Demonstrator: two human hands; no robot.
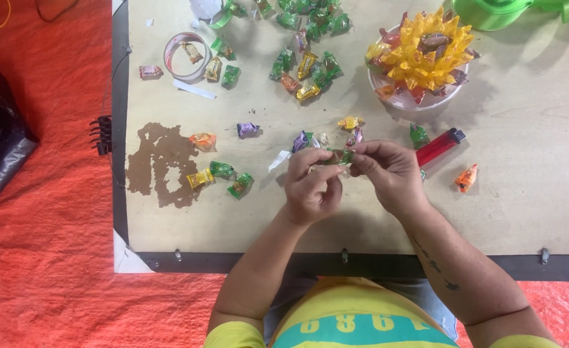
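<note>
Both hands together over the middle of the wooden board [529, 212], pinching one small green-wrapped candy [337, 156] between them. Left hand [311, 187] curled underneath with fingertips on the wrapper's left end, right hand [391, 173] gripping the other end from the right — candy held just above the surface, not lying on it.

Scattered all around: loose wrapped candies in green, yellow, orange and purple, with the thickest pile [307, 45] near the board's far edge. A few more sitting left of the hands beside a dark brown patch [159, 164] in the wood. Red lighter [440, 146] just right of the right hand, an orange candy [466, 178] a bit further out. White bowl [426, 103] at the far right holding a flower-shaped cluster of yellow and orange wrappers [424, 55]. Roll of tape [187, 57] far left, green ribbon spool [494, 11] in the top corner. Red mat [46, 212] under everything, black hair clip [101, 134] at the board's left edge.
</note>
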